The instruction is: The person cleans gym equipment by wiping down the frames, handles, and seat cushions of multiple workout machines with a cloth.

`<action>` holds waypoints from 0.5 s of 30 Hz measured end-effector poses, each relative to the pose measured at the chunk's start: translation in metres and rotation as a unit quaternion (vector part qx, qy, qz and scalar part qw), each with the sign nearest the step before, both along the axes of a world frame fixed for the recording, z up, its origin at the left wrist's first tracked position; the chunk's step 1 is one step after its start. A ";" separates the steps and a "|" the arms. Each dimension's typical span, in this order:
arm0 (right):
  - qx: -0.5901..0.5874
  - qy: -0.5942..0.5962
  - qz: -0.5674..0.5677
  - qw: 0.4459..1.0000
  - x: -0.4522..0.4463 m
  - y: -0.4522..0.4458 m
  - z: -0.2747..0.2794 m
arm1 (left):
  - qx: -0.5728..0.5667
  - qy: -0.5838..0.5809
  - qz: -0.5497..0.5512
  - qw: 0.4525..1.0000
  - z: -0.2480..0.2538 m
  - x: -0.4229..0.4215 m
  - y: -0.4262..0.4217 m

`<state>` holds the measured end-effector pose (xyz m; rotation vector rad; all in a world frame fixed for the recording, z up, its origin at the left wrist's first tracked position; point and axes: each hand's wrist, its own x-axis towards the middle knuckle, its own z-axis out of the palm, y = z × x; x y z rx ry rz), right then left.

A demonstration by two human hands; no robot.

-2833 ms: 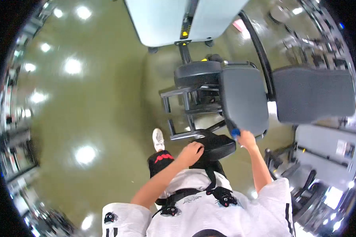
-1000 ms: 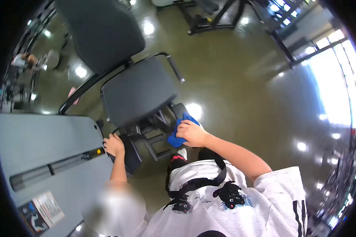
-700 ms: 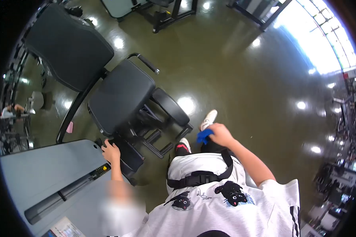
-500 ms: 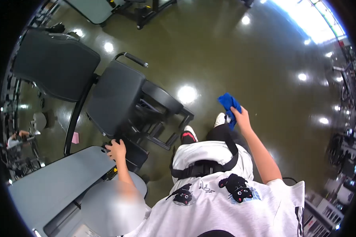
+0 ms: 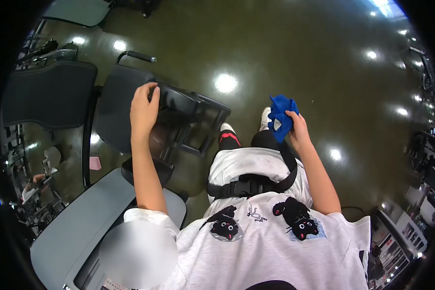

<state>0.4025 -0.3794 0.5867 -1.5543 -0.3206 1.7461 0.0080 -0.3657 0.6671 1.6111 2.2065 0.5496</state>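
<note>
My right hand grips a blue cloth above my legs, with a small pale patch showing in the cloth's folds. At the seat's front edge, my left hand hovers over or rests on the dark grey seat pad; contact is unclear. Its fingers are slightly apart and nothing shows in them. The machine's backrest is further left. A padded roller and a black metal frame are right of the seat. Below my left forearm is another black pad.
A grey machine housing fills the lower left. A pink block lies on the floor by a black post. A handle juts out behind the seat. At the far left, a person is among equipment.
My left hand has moved from the lower pad by the housing up to the seat's front edge. My right hand has lifted slightly with the blue cloth. The view has shifted.
</note>
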 end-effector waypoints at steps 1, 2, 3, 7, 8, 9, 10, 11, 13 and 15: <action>-0.004 0.002 0.000 1.000 0.001 -0.001 0.000 | 0.016 -0.030 0.007 0.999 0.007 0.003 0.003; -0.011 0.000 0.001 1.000 0.001 0.000 -0.001 | 0.018 -0.055 0.017 0.998 0.013 0.007 0.004; -0.016 -0.002 0.002 1.000 0.002 0.001 -0.002 | 0.021 -0.080 0.028 0.996 0.018 0.010 0.003; -0.025 -0.008 0.025 0.999 0.003 0.005 0.003 | -0.010 -0.069 0.042 0.997 0.022 0.016 -0.013; -0.022 -0.015 0.032 0.999 0.003 0.007 0.004 | -0.030 -0.055 0.045 0.997 0.021 0.016 -0.018; -0.019 -0.022 0.040 0.999 0.002 0.007 0.005 | -0.051 -0.041 0.047 0.997 0.020 0.016 -0.025; -0.020 -0.021 0.043 0.999 0.001 0.007 0.006 | -0.056 -0.033 0.054 0.996 0.020 0.016 -0.032; -0.016 -0.036 0.053 0.998 0.002 0.009 0.006 | -0.057 -0.032 0.058 0.996 0.017 0.014 -0.038; -0.012 -0.049 0.069 0.996 0.003 0.013 0.004 | -0.037 -0.047 0.095 0.994 0.012 0.009 -0.051; -0.020 -0.056 0.084 0.995 0.005 0.015 0.000 | -0.034 -0.044 0.118 0.991 0.014 0.011 -0.065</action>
